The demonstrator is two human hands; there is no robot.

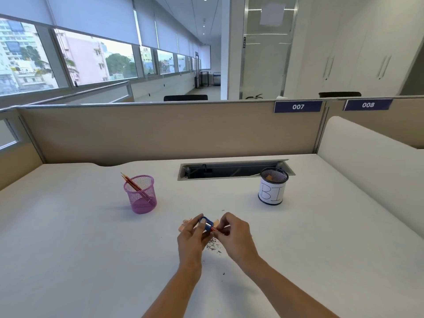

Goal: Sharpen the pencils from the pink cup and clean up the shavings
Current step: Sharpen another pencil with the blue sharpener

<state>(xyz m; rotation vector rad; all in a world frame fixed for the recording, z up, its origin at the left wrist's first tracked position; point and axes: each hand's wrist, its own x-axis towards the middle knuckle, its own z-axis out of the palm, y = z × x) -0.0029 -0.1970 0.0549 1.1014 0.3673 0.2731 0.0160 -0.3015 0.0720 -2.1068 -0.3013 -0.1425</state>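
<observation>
A pink mesh cup (141, 196) stands on the white desk (68, 237), left of centre, with a few red pencils (132, 183) leaning in it. Near the desk's middle, my left hand (192, 237) grips a small blue sharpener (206, 222). My right hand (234, 235) pinches a red pencil (214, 229) whose tip is in the sharpener; most of the pencil is hidden by the fingers. Wood shavings (184, 224) lie just behind the hands, and dark graphite crumbs (213, 246) are scattered beneath them.
A black mesh cup (273, 187) with a white paper label marked "BI" stands at the back right, something orange inside. An open cable slot (229, 169) runs along the desk's rear. A beige partition (160, 131) walls off the back; a white divider (367, 161) borders the right.
</observation>
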